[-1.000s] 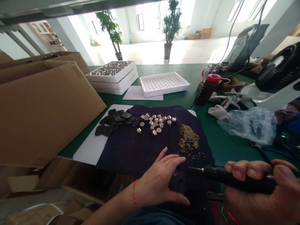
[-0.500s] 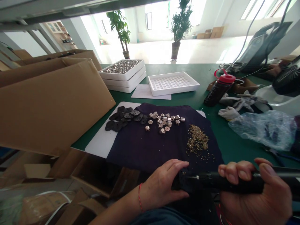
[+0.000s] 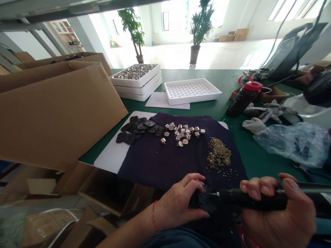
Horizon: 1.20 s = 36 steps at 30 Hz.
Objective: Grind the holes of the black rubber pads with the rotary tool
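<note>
My left hand (image 3: 181,201) is closed around a dark flat plate (image 3: 207,202), its fingers at the plate's upper and lower edges. Part of the plate is lost against the dark clothing below. A black electric screwdriver (image 3: 253,199) lies sideways in the grip of my right hand (image 3: 279,206). Its thin bit points left and meets the plate; whether a screw sits at the tip I cannot tell. Beyond the hands, on a dark cloth (image 3: 155,165), are a heap of small brass-coloured screws (image 3: 219,153), several silver cylindrical parts (image 3: 182,132) and a pile of black plates (image 3: 138,128).
A large cardboard box (image 3: 57,113) stands at the left. Stacked white trays (image 3: 139,90) with metal parts and a single white tray (image 3: 192,91) sit farther back. On the right are a red-lidded bottle (image 3: 244,98), gloves (image 3: 266,112), plastic wrap (image 3: 294,139) and pliers (image 3: 305,170).
The fingers of my left hand have bent more at the plate's upper edge, and the plate has tilted slightly. My right hand and the screwdriver have barely shifted.
</note>
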Each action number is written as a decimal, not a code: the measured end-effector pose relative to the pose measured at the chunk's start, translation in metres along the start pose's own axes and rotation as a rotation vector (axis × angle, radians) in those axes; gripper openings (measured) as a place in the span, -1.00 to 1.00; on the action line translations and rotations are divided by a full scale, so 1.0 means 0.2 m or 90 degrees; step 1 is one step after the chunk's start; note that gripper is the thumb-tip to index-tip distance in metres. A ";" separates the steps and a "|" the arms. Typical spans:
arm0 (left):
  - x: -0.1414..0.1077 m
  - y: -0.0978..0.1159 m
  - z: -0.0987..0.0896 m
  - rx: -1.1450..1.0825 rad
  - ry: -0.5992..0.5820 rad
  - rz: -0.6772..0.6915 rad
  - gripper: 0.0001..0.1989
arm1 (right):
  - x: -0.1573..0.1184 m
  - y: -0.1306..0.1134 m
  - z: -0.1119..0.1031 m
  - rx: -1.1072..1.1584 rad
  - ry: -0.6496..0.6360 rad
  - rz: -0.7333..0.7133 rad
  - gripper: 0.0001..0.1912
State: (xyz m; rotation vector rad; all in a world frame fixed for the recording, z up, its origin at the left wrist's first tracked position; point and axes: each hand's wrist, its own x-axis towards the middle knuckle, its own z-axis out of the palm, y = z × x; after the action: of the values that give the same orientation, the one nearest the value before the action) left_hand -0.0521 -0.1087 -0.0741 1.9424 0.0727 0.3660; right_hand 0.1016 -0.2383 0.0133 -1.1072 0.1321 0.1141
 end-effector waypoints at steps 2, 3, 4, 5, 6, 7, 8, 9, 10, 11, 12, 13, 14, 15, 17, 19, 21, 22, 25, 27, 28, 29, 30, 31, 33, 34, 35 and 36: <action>0.00 0.00 0.00 0.005 0.002 0.010 -0.43 | 0.00 0.00 -0.01 0.002 -0.004 -0.002 -0.48; 0.00 -0.01 0.00 0.010 0.000 0.014 -0.45 | 0.01 0.00 -0.01 0.003 -0.006 -0.002 -0.48; 0.00 -0.01 0.00 0.016 -0.003 0.018 -0.48 | 0.01 0.00 -0.02 0.004 -0.009 -0.003 -0.47; -0.01 -0.01 0.01 0.023 -0.007 0.021 -0.51 | 0.01 0.00 -0.02 0.005 -0.013 -0.003 -0.48; -0.01 -0.01 0.01 0.028 -0.011 0.022 -0.54 | 0.01 0.01 -0.02 0.005 -0.017 -0.003 -0.48; -0.01 -0.01 0.01 0.032 -0.014 0.021 -0.56 | 0.01 0.01 -0.02 0.004 -0.022 -0.003 -0.49; 0.00 -0.01 0.01 0.036 -0.016 0.018 -0.57 | 0.01 0.01 -0.02 0.003 -0.026 -0.003 -0.49; 0.00 -0.01 0.01 0.039 -0.017 0.013 -0.57 | 0.01 0.01 -0.02 0.003 -0.027 -0.003 -0.50; 0.00 -0.01 0.01 0.041 -0.017 0.009 -0.57 | 0.01 0.01 -0.02 0.004 -0.025 -0.006 -0.50; 0.00 -0.01 0.01 0.043 -0.016 0.004 -0.57 | 0.01 0.00 -0.02 0.004 -0.023 -0.006 -0.50; 0.00 -0.01 0.01 0.045 -0.014 0.000 -0.56 | 0.01 0.00 -0.03 0.006 -0.020 -0.009 -0.50; 0.00 -0.01 0.01 0.045 -0.014 -0.004 -0.57 | 0.01 0.00 -0.03 0.008 -0.019 -0.012 -0.50; 0.00 -0.01 0.01 0.044 -0.015 -0.007 -0.56 | 0.01 0.00 -0.03 0.009 -0.019 -0.014 -0.50; 0.00 -0.01 0.01 0.043 -0.015 -0.010 -0.56 | 0.01 0.00 -0.04 0.012 -0.023 -0.016 -0.50; 0.00 -0.01 0.01 0.038 -0.016 -0.014 -0.53 | 0.02 0.00 -0.05 0.017 -0.037 -0.024 -0.52; 0.00 0.00 0.01 0.031 -0.015 -0.018 -0.47 | 0.04 0.01 -0.06 0.027 -0.053 -0.036 -0.55; 0.00 0.01 0.01 0.023 -0.007 -0.022 -0.37 | 0.05 0.00 -0.06 0.041 -0.067 -0.048 -0.57; 0.01 0.01 0.01 0.021 -0.002 -0.023 -0.32 | 0.05 0.00 -0.06 0.046 -0.072 -0.050 -0.57; 0.02 0.01 0.02 0.024 0.014 -0.028 -0.21 | 0.05 0.00 -0.06 0.050 -0.087 -0.060 -0.60; 0.02 0.01 0.03 0.033 0.022 -0.014 -0.19 | 0.04 0.00 -0.06 0.054 -0.102 -0.083 -0.63; 0.02 0.00 0.03 0.037 0.028 -0.003 -0.19 | 0.03 0.00 -0.06 0.054 -0.110 -0.097 -0.65; 0.02 -0.01 0.04 0.040 0.036 0.008 -0.18 | 0.03 0.00 -0.05 0.054 -0.115 -0.112 -0.67; 0.01 -0.02 0.04 0.041 0.043 0.019 -0.17 | 0.02 0.00 -0.05 0.053 -0.116 -0.125 -0.68; 0.01 -0.02 0.04 0.042 0.048 0.025 -0.16 | 0.02 0.01 -0.04 0.049 -0.117 -0.136 -0.70; 0.01 -0.03 0.04 0.043 0.056 0.027 -0.17 | 0.00 0.01 -0.02 0.037 -0.122 -0.162 -0.72; 0.01 -0.04 0.04 0.044 0.059 0.029 -0.17 | -0.01 0.01 -0.01 0.027 -0.125 -0.176 -0.73; 0.01 -0.04 0.04 0.045 0.060 0.032 -0.17 | -0.03 0.02 0.00 0.016 -0.128 -0.187 -0.74; 0.01 -0.04 0.04 0.045 0.062 0.035 -0.17 | -0.04 0.02 0.01 0.004 -0.128 -0.193 -0.74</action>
State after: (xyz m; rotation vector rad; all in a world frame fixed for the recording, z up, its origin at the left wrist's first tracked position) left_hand -0.0467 -0.1124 -0.0843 1.9989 0.0968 0.5001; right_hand 0.0934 -0.2355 0.0126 -1.0906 -0.2151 -0.0463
